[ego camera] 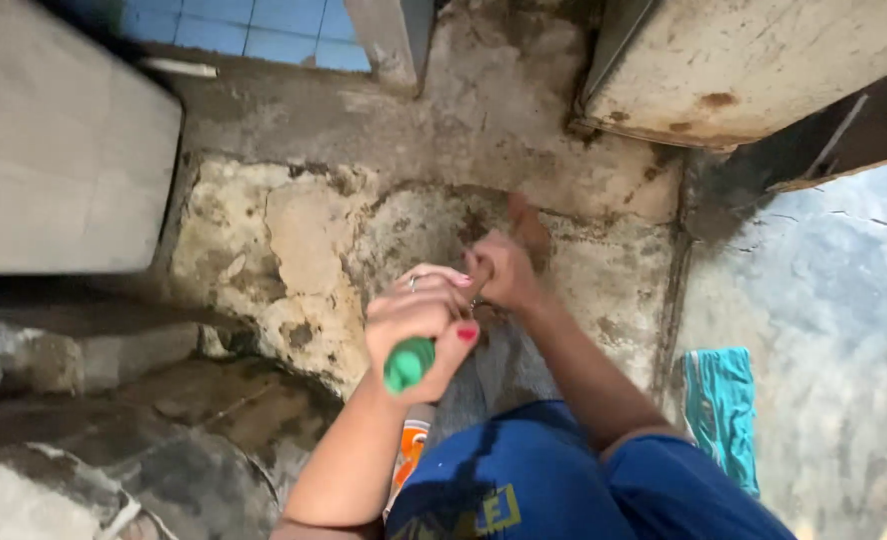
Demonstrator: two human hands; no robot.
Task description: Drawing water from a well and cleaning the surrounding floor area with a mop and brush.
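**Two hands together above a cracked concrete floor**

The view looks straight down at a person who wears blue clothing (564,480) in the lower middle of the frame. Both arms reach forward and the two hands meet near the centre of the picture.

The left hand (422,318) is closed around a green handle (408,364). The rounded green end comes out at the bottom of the fist, toward the lower part of the frame. The nails of this hand are painted red and there is a ring on one finger. What the handle belongs to cannot be told, because the fist hides the rest of it.

The right hand (502,270) is just beside the left one, a little higher in the frame, and the two seem to touch. Its fingers are curled shut, but the picture is blurred there and it is not possible to say what it holds, if anything.

Under the hands lies a rough concrete floor (294,240) with cracks and pale patches. A teal cloth (722,405) lies on the ground at the right side, well apart from the hands. A small orange object (411,445) shows below the left forearm. Blue tiles (254,25) appear at the upper left edge.
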